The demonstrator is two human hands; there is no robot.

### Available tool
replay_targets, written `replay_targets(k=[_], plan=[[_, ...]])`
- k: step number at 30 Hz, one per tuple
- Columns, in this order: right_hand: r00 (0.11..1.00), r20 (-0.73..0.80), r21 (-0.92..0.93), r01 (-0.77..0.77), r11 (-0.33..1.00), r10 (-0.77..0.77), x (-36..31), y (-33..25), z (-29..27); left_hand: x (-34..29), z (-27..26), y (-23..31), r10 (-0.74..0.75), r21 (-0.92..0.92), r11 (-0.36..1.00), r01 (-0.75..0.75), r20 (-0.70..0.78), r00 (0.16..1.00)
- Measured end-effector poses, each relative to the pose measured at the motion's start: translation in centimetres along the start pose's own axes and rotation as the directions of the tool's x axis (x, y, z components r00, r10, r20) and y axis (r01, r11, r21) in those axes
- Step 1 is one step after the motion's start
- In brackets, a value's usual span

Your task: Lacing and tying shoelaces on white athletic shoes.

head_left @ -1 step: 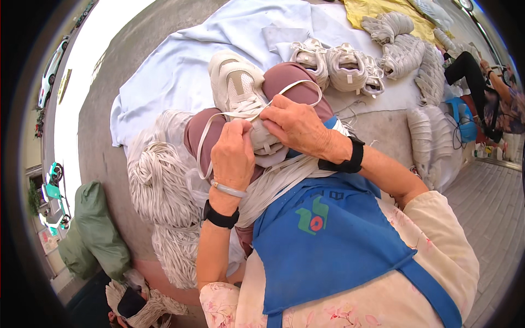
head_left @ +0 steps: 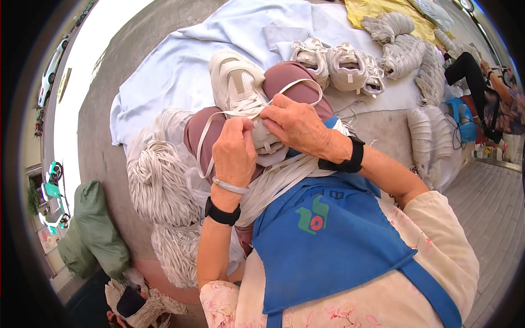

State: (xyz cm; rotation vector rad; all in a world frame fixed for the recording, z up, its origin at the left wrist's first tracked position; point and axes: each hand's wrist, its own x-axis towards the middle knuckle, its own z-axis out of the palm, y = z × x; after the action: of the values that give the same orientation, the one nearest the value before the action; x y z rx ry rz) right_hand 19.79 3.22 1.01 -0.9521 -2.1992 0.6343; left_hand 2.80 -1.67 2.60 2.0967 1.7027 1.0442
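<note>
Change: your left hand [head_left: 235, 158] shifts barely rightward beside the shoe [head_left: 221, 71] | Fingers: left and right hand [head_left: 301, 126] both pinched closed on the white lace [head_left: 236, 113] (left tips partly hidden) | Shoe: between your knees [head_left: 287, 82], toe away | Meaning: lace work atop the shoe continues

A grey floor [head_left: 104, 120] is being partly covered by a pale blue sheet [head_left: 169, 71], whose soft folds are being picked out by daylight. At the top right, more ground is being covered by a yellow sheet [head_left: 362, 7]. On the right, the ground is being lined by long grey paving [head_left: 484, 191]. On the left, a broad strip of ground [head_left: 93, 54] is being bleached white by strong light; beyond it, a white car [head_left: 53, 71] and a teal scooter [head_left: 52, 190] are being seen. Toward the lower left, floor space is being taken up by green sacks [head_left: 101, 229].
</note>
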Motion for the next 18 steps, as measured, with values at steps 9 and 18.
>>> replay_targets(k=[9, 18], plan=[[0.996, 0.011, -0.085, 0.085, 0.993, -0.084, 0.3, -0.2, -0.3, 0.4, -0.1, 0.3, -0.212, -0.063, 0.975, 0.212, 0.002, 0.977], [0.967, 0.141, -0.251, 0.242, 0.937, -0.212, 0.9, 0.0, -0.6, -0.4, 0.5, -0.2, -0.107, -0.029, 0.994, 0.104, -0.087, 0.99]])
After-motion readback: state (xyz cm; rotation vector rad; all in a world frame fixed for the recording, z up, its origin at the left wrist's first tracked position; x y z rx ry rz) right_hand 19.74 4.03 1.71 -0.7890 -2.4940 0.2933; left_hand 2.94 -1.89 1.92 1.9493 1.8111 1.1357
